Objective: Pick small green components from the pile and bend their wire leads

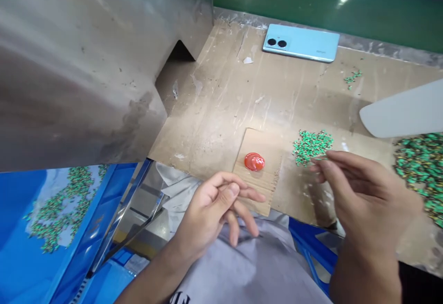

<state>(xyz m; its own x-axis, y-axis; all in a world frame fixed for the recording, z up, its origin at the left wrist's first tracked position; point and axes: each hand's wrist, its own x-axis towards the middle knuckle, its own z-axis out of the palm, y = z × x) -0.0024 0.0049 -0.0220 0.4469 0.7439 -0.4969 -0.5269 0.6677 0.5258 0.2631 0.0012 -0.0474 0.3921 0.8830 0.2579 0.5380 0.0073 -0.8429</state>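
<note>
Fingertips of the right hand (360, 188) pinch at the small green parts pile (312, 145) on the cardboard-covered tabletop (221, 105); left hand (211, 207) pinches something unclear; most parts remain unpicked.

Nothing legible — the light-blue phone (300, 42) carries a faint mark too small to read, and the grey shirt (249, 271) shows only cut-off letter tops.
</note>
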